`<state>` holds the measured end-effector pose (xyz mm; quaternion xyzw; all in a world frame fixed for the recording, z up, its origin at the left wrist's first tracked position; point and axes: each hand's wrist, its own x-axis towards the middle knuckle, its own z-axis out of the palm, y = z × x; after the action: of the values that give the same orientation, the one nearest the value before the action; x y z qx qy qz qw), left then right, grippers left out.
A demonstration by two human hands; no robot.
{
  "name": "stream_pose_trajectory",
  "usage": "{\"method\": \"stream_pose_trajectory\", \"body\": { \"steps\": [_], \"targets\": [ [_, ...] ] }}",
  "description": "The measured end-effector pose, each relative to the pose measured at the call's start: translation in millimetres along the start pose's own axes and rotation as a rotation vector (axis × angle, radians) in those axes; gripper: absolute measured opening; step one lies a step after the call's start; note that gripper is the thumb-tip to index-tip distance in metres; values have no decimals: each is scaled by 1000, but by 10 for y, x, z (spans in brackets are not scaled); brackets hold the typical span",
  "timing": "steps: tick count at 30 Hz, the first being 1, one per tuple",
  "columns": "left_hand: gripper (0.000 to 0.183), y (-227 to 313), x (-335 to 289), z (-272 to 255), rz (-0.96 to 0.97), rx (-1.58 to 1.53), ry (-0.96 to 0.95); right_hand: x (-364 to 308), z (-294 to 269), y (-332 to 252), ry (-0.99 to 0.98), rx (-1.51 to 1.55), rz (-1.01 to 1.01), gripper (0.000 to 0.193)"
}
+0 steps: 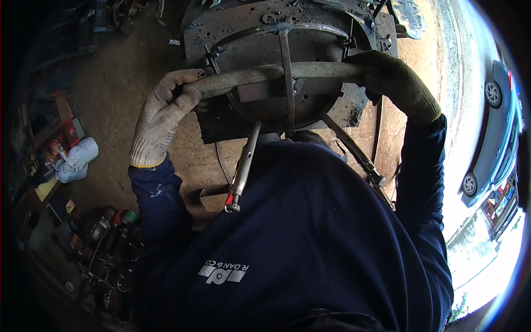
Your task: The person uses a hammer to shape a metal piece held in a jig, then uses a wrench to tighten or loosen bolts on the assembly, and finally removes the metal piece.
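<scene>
A curved grey metal bar lies across the round steel frame in front of me. My left hand, in a pale knit glove, pinches the bar's left end between thumb and fingers. In a darker, dirtier glove, my right hand is closed around its right end; some of those fingers are hidden. A narrow flat strip runs over the bar's middle and spans the frame. Two long tools resembling locking pliers, the left one and the right one, stick out from the frame toward my body.
Under the frame is a dark, pitted steel plate with loose bits on it. Tools and machine parts clutter the lower left. A white bundle lies at the left. A parked car stands outside on the right.
</scene>
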<state>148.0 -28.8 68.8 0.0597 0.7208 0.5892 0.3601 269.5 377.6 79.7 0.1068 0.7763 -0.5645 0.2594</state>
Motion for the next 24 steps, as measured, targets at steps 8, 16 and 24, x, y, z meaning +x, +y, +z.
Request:
{"method": "stream_pose_trajectory", "body": {
  "steps": [8, 16, 24],
  "targets": [
    [26, -46, -24, 3, 129, 150, 22, -9, 67, 3, 48, 32, 23, 34],
    [28, 105, 114, 189, 432, 372, 51, -71, 241, 381, 73, 288, 15, 41],
    [26, -281, 69, 201, 389, 313, 83, -42, 45, 83, 109, -35, -98, 36]
  ]
}}
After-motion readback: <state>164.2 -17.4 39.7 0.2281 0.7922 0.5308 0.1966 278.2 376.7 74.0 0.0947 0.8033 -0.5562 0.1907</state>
